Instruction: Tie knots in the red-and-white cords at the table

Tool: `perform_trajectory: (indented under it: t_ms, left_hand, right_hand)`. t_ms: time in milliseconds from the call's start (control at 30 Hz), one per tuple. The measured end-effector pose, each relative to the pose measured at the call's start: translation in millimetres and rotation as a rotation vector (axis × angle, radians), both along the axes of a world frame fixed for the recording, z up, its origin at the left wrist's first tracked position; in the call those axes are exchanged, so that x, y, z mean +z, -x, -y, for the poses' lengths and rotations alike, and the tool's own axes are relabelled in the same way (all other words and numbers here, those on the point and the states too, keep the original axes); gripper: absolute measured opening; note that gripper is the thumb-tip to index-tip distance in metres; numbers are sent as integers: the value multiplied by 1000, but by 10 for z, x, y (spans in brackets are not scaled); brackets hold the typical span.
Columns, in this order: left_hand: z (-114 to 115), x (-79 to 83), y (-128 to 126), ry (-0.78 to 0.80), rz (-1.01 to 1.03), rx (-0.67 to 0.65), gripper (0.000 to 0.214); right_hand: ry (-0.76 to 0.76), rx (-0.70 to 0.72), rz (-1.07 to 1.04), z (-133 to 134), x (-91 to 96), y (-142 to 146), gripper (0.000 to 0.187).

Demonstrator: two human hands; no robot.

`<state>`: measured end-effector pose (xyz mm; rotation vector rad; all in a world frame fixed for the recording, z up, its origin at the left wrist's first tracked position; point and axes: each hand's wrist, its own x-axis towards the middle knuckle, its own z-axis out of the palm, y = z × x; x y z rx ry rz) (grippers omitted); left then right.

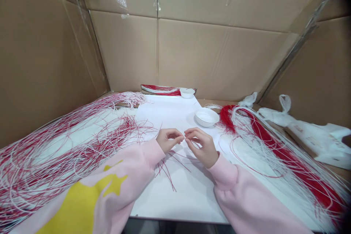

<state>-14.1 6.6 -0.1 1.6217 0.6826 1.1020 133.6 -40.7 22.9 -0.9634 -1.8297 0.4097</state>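
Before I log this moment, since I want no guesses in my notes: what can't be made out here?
All in the head view:
Left hand and right hand: anything held between them is too small to tell.
Red-and-white strands at left: cut off by the left edge, partly hidden by the left sleeve.
White bag: its print is too small to read.

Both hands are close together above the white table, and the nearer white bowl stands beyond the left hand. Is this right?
Not quite: in the head view, the nearer white bowl stands beyond the right hand, not the left hand. Both hands are close together above the white table.
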Motion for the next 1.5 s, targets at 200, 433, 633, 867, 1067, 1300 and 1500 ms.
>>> perform_trajectory:
  t_ms: [200, 433, 633, 867, 1067, 1300, 1500]
  left_hand:
    - [37, 27, 8, -86, -68, 9, 19]
    - [58, 29, -21, -170, -96, 71, 14]
    - [-52, -22, 17, -117, -68, 168, 20]
    - [-194, -65, 60, -199, -234, 316, 19]
    - [-155, -88, 77, -440, -557, 261, 20]
    - [-176, -100, 131, -467, -824, 303, 24]
    - [-179, -57, 151, -527, -1034, 311, 25]
  right_hand:
    - [33, 10, -2, -20, -33, -4, 4]
    - [75, -30, 27, 10, -27, 31, 8]
    - [-73, -112, 31, -154, -71, -142, 7]
    - [-41, -94, 310, -457, -233, -301, 12]
    - [30, 39, 412, -483, -334, -182, 13]
    - [96, 107, 419, -467, -325, -211, 14]
    - [139, 226, 413, -383, -276, -165, 16]
